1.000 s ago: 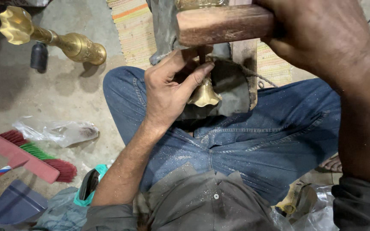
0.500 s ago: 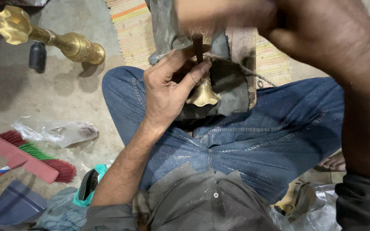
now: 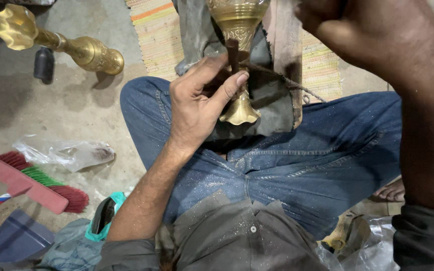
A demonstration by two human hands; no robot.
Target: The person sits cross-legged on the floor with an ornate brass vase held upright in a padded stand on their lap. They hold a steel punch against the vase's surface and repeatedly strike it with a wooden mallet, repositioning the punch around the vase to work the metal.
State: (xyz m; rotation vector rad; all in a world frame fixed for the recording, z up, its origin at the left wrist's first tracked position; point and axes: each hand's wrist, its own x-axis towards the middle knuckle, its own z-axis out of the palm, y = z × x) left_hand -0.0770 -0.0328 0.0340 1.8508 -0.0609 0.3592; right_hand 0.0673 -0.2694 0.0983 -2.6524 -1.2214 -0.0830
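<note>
Concrete floor [image 3: 76, 115] — hand [image 3: 197, 108] grips punch [image 3: 233, 55].

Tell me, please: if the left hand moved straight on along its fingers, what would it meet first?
The left hand already touches it: the dark punch against the brass vase. Depth is unclear.

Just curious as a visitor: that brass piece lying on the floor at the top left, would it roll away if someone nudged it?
Probably in a curve: the brass piece lies on its side on the concrete floor, and its rounded body looks apt to roll, though the wavy flared end may catch and turn it. It looks like solid metal, so likely stiff and heavy for its size.
</note>
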